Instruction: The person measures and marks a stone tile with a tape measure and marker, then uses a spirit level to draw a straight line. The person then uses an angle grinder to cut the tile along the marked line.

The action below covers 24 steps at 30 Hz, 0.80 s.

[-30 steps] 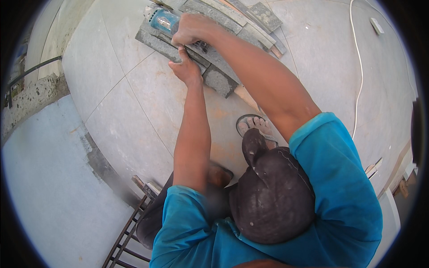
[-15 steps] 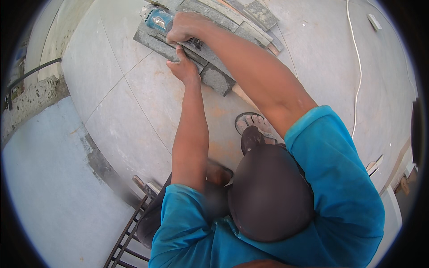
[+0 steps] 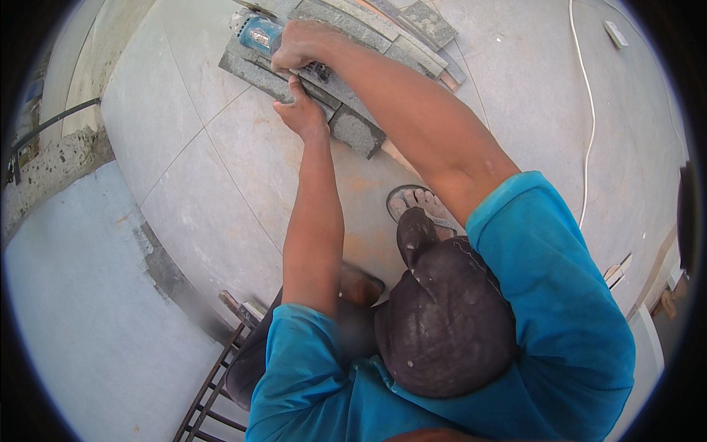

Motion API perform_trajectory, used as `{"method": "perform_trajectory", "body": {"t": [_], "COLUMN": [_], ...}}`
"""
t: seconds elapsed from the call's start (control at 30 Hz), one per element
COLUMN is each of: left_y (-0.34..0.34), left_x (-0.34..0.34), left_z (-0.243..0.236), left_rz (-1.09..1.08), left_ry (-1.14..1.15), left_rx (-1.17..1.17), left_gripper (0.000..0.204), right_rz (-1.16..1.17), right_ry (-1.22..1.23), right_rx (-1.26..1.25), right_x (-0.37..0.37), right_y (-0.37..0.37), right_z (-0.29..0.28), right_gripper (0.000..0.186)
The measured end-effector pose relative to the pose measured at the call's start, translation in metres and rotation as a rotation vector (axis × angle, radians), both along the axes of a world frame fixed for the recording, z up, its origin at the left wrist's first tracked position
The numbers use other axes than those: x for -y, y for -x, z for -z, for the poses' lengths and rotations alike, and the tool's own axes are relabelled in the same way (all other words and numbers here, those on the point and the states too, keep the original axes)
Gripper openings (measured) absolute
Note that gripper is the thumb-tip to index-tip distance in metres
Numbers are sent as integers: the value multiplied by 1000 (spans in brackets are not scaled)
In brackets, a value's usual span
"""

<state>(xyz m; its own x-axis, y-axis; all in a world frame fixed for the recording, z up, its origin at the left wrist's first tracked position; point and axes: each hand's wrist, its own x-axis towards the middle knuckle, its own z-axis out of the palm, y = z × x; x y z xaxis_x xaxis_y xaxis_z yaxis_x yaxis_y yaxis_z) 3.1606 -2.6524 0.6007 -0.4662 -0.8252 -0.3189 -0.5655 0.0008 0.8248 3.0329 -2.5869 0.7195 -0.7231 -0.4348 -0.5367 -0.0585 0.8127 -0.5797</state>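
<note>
Near the top edge, my right hand [image 3: 298, 46] is closed around a blue handheld power cutter [image 3: 259, 34] resting over grey stone strips. Its vented end points left. A dark part shows below my wrist, but the blade is hidden. Just below it, my left hand [image 3: 303, 116] lies against a grey stone strip [image 3: 254, 74] and grips its near edge, one finger stretched up toward the cutter; the other fingertips are partly hidden. A shorter rough stone piece [image 3: 356, 131] sits to the right of my left hand, at the strip's end.
More stone strips [image 3: 353, 20] lie beyond the cutter, with a square stone piece [image 3: 430, 23] among them. A white cable [image 3: 589, 110] runs down the right of the tiled floor [image 3: 221, 169]. A dark metal grille [image 3: 210, 394] is at lower left. My sandalled foot [image 3: 420, 202] stands near the stones.
Both hands and the cutter keep nearly the same place, with only a very slight shift left. My right knee looks sharper now, its trouser folds changed.
</note>
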Motion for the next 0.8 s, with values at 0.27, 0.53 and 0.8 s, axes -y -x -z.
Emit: {"method": "perform_trajectory", "body": {"t": [0.27,0.53,0.8], "left_y": [0,0,-2], "left_x": [-5,-6,-3], "left_z": [-7,-6,-4], "left_rz": [9,3,20], "left_ry": [-19,35,56], "left_rx": [7,45,51], "left_gripper": [102,101,103], "right_rz": [-15,-21,-2], "right_ry": [17,28,8], "right_rx": [-22,-42,-16], "right_x": [-6,-18,-24], "right_y": [0,-11,-16], "right_z": [7,9,4], "right_gripper": [49,50,50]}}
